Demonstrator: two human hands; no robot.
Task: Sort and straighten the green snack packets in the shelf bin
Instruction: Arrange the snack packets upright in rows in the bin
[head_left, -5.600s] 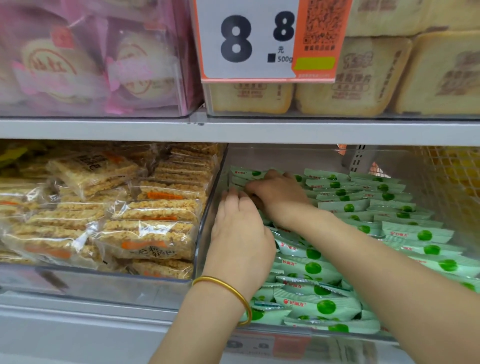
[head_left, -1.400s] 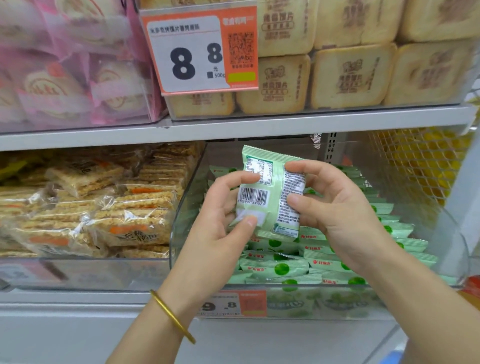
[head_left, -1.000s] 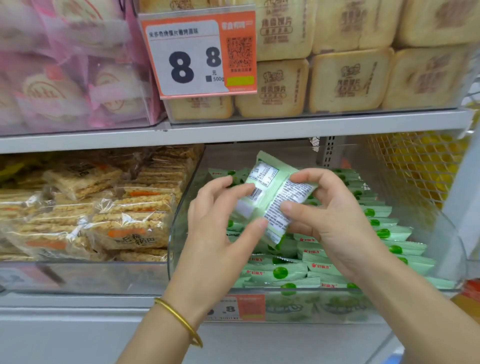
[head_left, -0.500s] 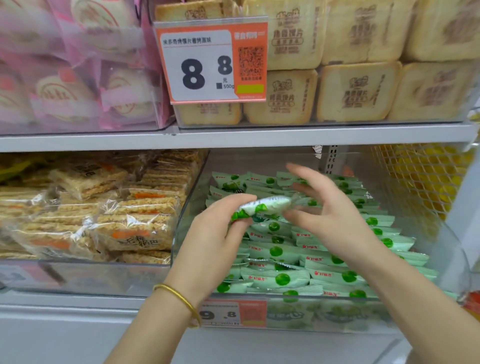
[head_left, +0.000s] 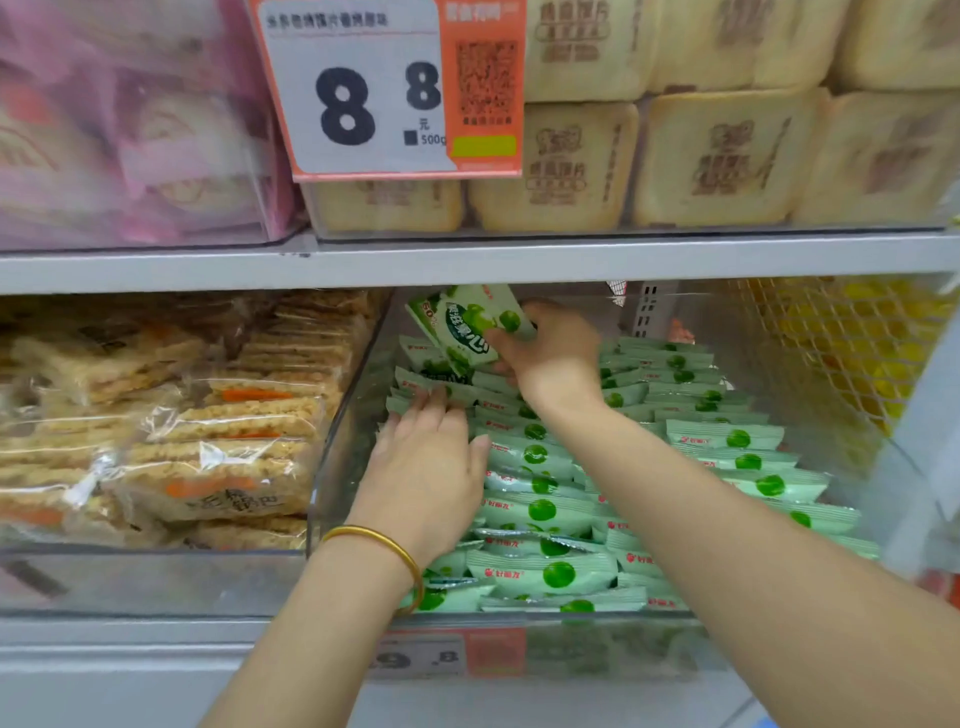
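Green-and-white foil snack packet (head_left: 464, 326), raised at the rear left of the clear plastic shelf bin (head_left: 340, 441) and hanging just under the grey metal shelf edge (head_left: 467, 262). It is tilting, with its printed face turning toward the camera and one corner pointing down at the pile. Its lettering is running from upper left to lower right, which appears to be its long axis. The right hand (head_left: 553, 353) is pinching the packet's right edge. The thumb is lying on the printed face, and the other fingers are curling behind, out of sight.

The remaining green snack packets (head_left: 543, 512) are lying in overlapping rows, long axes running across the bin, green dots sitting toward their right ends. The left hand (head_left: 431, 462), wearing a thin gold bangle (head_left: 387, 545), is resting palm down on the left row. Its fingers are lying straight and close together, tips touching the rear packets.

Clear-wrapped rice cracker bars (head_left: 234, 447) are filling the neighbouring bin on the left. An orange-and-white price card (head_left: 384, 93) is hanging above.
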